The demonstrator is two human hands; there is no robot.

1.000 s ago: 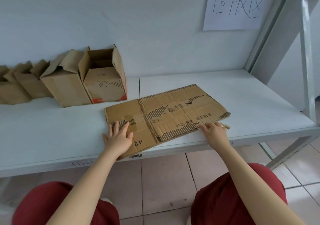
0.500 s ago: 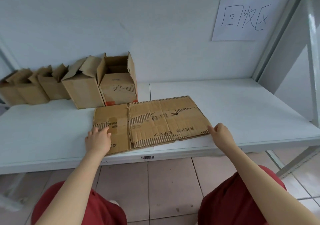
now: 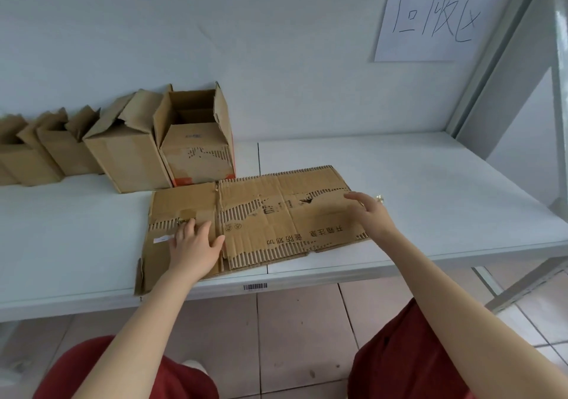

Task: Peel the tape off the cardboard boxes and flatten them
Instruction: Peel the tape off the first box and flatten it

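Worktop (image 3: pixel 430 183) carries the flattened box (image 3: pixel 276 214) under both hands.
Upright boxes (image 3: pixel 129 158) wait beyond the left hand (image 3: pixel 196 245), which presses flat with fingers spread, likely holding creases down; the right hand (image 3: pixel 372 214), fingers straight, lies over the box's other end.

The light is soft and even, a bit bluish, with only faint shadows. Straight lines bend near the edges, and the picture looks a little fuzzy

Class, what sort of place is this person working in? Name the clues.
Probably a recycling corner: the wall sign reads "recycling area" in Chinese, opened cardboard boxes stand in a row on the white bench, and a flattened box lies before them.
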